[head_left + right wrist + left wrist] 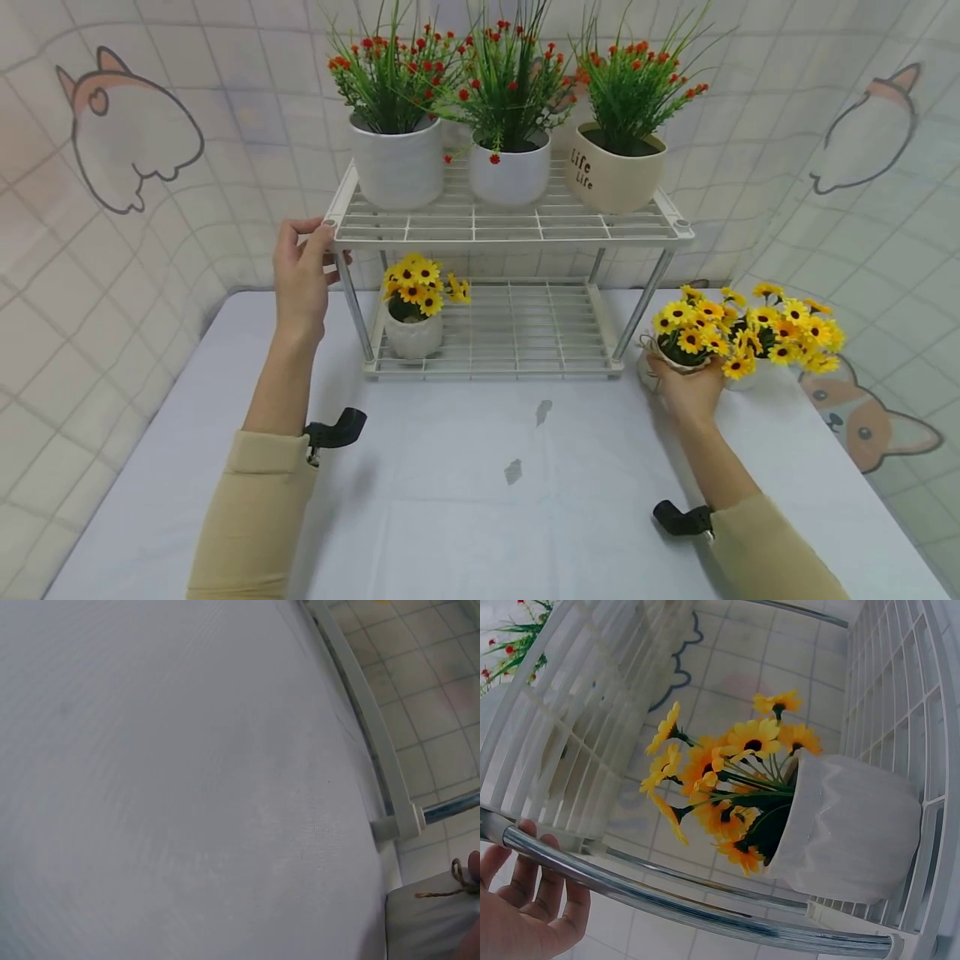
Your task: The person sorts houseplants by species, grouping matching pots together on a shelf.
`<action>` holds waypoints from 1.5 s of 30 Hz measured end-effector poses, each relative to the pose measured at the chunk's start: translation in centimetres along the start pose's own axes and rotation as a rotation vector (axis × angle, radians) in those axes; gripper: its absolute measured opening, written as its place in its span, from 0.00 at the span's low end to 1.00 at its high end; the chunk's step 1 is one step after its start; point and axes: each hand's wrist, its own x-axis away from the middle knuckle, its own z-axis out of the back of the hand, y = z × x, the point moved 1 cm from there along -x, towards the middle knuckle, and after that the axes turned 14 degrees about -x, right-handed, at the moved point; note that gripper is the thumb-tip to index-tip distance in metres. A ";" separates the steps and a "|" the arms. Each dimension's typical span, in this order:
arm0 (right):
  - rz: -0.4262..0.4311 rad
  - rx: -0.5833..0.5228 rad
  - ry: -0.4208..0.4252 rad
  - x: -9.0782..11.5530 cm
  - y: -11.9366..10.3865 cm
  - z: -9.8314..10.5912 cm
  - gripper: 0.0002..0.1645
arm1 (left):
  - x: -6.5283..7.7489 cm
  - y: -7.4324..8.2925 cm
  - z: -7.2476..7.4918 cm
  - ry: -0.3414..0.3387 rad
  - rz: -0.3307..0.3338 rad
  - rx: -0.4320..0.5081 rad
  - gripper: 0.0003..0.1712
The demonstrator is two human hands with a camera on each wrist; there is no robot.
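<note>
My left hand [302,271] grips the front left corner of a white two-tier wire rack [480,236]. In the left wrist view its fingers [549,889] curl behind the chrome post [697,906]. On the lower tier, near that post, stands a white pot [414,337] of yellow daisies [739,761]. To the right of the rack, my right hand [688,390] holds a pot of yellow daisies [686,327]. Only the pot's pale side [431,919], a twine bow [456,883] and a bit of fingers show in the right wrist view.
The upper tier carries two white pots [397,167] [510,177] and a cream pot [617,175] lettered "Life", all with red-flowered grass. Another clump of yellow daisies [795,329] stands right of my right hand. Two grey marks [513,472] lie on the white tablecloth [450,525].
</note>
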 end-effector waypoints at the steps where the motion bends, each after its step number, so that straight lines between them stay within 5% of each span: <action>1: 0.005 -0.006 -0.006 0.1 0.0 0.0 0.61 | 0.0 0.0 0.0 0.001 0.001 -0.003 0.10; 9: 0.025 -0.025 -0.015 1.3 0.3 0.2 0.62 | 0.1 -0.1 0.2 -0.010 -0.024 -0.038 0.12; 22: -0.103 0.012 -0.068 4.3 -0.4 2.4 0.64 | -0.1 -0.2 -0.5 -0.007 -0.014 -0.064 0.14; 34: -0.024 -0.067 -0.246 9.1 -2.4 0.8 0.61 | 0.2 -0.1 0.2 0.000 0.003 -0.032 0.11; 45: 0.075 -0.078 -0.374 11.0 -2.1 -2.3 0.57 | 0.1 0.2 0.0 0.008 0.002 -0.018 0.10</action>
